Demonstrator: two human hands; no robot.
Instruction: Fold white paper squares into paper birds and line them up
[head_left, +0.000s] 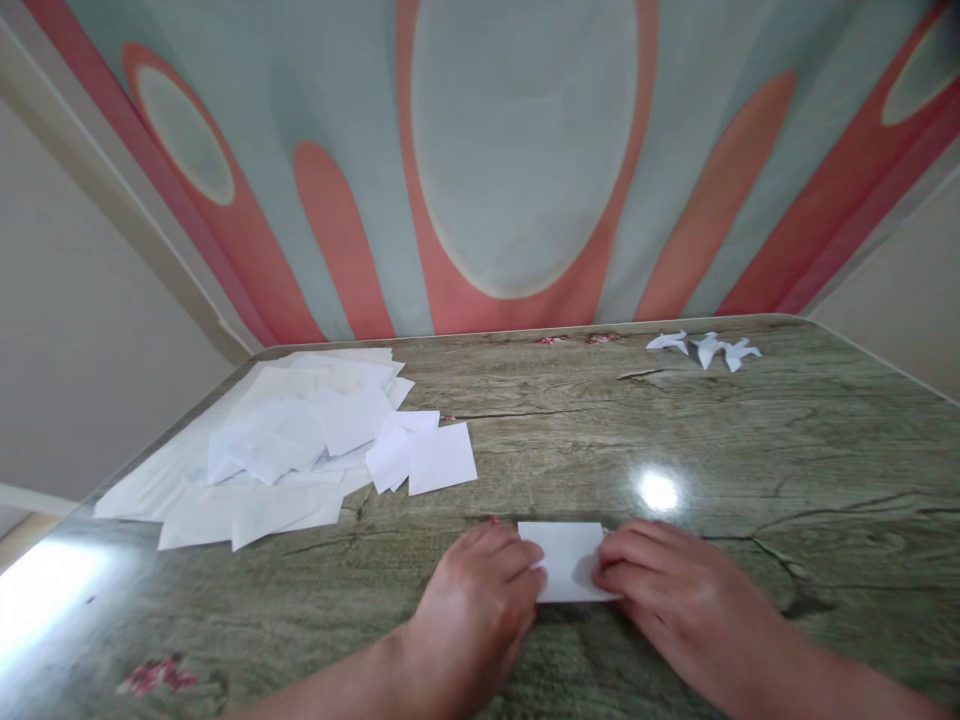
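A white piece of paper (568,562), a small rectangle that looks folded, lies at the near middle of the table between both hands. My left hand (484,590) pinches its left edge, fingers curled. At the right edge, my right hand (667,575) grips the paper with thumb and fingers pressed together. The fingertips of both hands cover the paper's ends. Beyond my left hand lie a few loose white paper squares (442,460).
A spread pile of white paper sheets (187,515) covers the table's left side. Several folded white paper figures (706,350) sit at the far right. The wood-patterned table (825,450) meets a printed curtain-like backdrop (517,150) at its far edge.
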